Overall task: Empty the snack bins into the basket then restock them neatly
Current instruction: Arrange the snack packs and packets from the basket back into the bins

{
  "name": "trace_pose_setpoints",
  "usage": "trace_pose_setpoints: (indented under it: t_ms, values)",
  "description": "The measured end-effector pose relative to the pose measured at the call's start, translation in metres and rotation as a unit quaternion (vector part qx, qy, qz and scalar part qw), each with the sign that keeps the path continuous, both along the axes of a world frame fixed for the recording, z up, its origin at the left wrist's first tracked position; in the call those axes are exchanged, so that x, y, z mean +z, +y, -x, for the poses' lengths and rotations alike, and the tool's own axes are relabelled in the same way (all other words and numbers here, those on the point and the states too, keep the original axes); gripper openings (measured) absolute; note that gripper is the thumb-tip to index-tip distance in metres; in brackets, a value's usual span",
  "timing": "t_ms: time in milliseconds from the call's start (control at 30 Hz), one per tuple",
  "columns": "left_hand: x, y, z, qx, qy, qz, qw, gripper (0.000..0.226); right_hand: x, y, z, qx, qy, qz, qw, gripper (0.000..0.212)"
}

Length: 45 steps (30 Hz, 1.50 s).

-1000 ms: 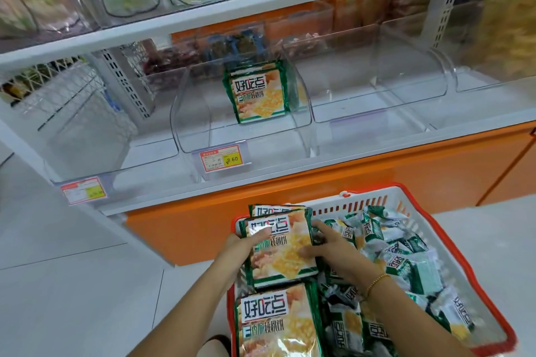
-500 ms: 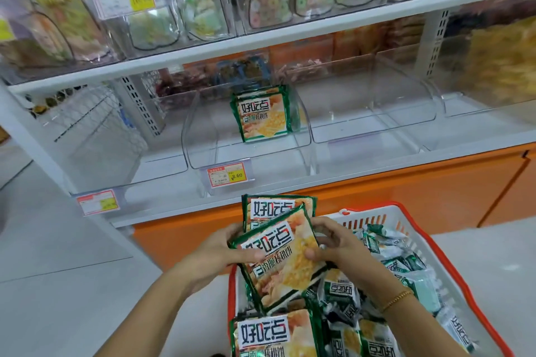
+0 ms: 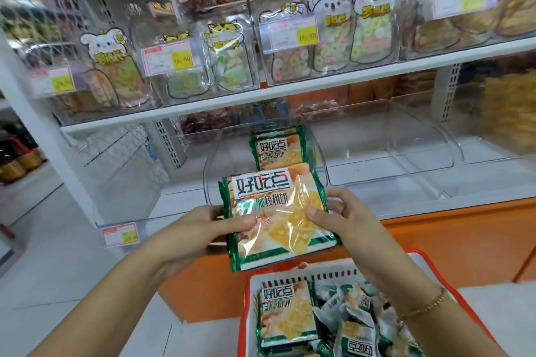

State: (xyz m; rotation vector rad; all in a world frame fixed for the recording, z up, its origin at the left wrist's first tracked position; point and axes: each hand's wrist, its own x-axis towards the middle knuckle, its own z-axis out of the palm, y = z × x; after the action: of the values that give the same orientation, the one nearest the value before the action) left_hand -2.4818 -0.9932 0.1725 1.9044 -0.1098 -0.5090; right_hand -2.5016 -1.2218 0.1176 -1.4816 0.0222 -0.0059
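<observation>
Both full: your left hand (image 3: 197, 232) and right hand (image 3: 351, 229) grip the cracker packs (image 3: 272, 200) | square edges | stand them in the bin (image 3: 229, 153), label forward.

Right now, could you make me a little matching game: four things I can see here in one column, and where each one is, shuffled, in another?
Things:
1. bracelet
2. basket
3. snack packets
4. koala bags

Places:
A. on the upper shelf
B. held between the left hand and right hand
C. round the right wrist
D. below both hands, full of small packs

Pairs: 1-C, 2-D, 3-B, 4-A
</observation>
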Motion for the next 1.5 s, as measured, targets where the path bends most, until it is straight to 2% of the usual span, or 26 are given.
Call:
trace_pose_setpoints:
  t_ms: [67, 133, 233, 300, 333, 433, 600, 700, 833, 1000, 1133, 1267, 1400, 1467, 1500]
  values:
    - [0.012, -0.006, -0.015, 0.018, -0.023, 0.014, 0.999, 0.050, 0.026, -0.007, -0.019, 0.004, -0.059, 0.048, 0.997, 0.032]
    - [0.024, -0.011, -0.035, 0.025, -0.071, 0.020, 0.997, 0.046, 0.051, -0.016, -0.040, 0.022, -0.116, 0.077, 0.990, 0.036]
    - [0.031, -0.016, -0.069, 0.058, -0.167, -0.004, 0.984, 0.079, 0.075, -0.029, -0.077, 0.040, -0.161, 0.147, 0.975, 0.041]
    - [0.030, -0.017, -0.090, 0.092, -0.221, -0.052, 0.970, 0.104, 0.077, -0.034, -0.104, 0.027, -0.174, 0.249, 0.952, 0.050]
    - [0.027, -0.018, -0.099, 0.099, -0.238, -0.082, 0.963, 0.108, 0.075, -0.034, -0.115, 0.020, -0.177, 0.310, 0.934, 0.056]
    - [0.014, -0.024, -0.122, 0.099, -0.260, -0.139, 0.951, 0.091, 0.060, -0.029, -0.145, -0.011, -0.166, 0.449, 0.878, 0.078]
    - [-0.013, -0.033, -0.159, 0.085, -0.232, -0.180, 0.952, 0.079, 0.028, -0.029, -0.179, -0.048, -0.130, 0.522, 0.842, 0.079]
    - [-0.033, -0.041, -0.181, 0.059, -0.198, -0.184, 0.961, 0.073, 0.015, -0.033, -0.189, -0.063, -0.121, 0.514, 0.847, 0.066]
    - [-0.059, -0.046, -0.201, 0.055, -0.178, -0.171, 0.967, 0.079, 0.005, -0.035, -0.194, -0.083, -0.129, 0.501, 0.852, 0.046]
    - [-0.076, -0.041, -0.224, 0.063, -0.132, -0.159, 0.976, 0.080, 0.004, -0.034, -0.193, -0.089, -0.125, 0.469, 0.870, 0.044]
    - [-0.081, -0.055, -0.234, 0.095, -0.110, -0.128, 0.981, 0.056, 0.003, -0.035, -0.189, -0.095, -0.133, 0.452, 0.877, 0.039]
    - [-0.083, -0.068, -0.235, 0.124, -0.081, -0.094, 0.984, 0.052, 0.001, -0.035, -0.188, -0.101, -0.130, 0.435, 0.885, 0.036]
    - [-0.087, -0.063, -0.228, 0.159, -0.064, -0.133, 0.976, 0.036, 0.002, -0.037, -0.179, -0.088, -0.127, 0.440, 0.884, 0.039]
    - [-0.078, -0.061, -0.215, 0.169, -0.115, -0.209, 0.956, 0.027, 0.002, -0.038, -0.170, -0.075, -0.129, 0.451, 0.880, 0.044]
    - [-0.071, -0.060, -0.203, 0.187, -0.167, -0.235, 0.939, 0.026, 0.002, -0.038, -0.163, -0.083, -0.134, 0.449, 0.880, 0.043]
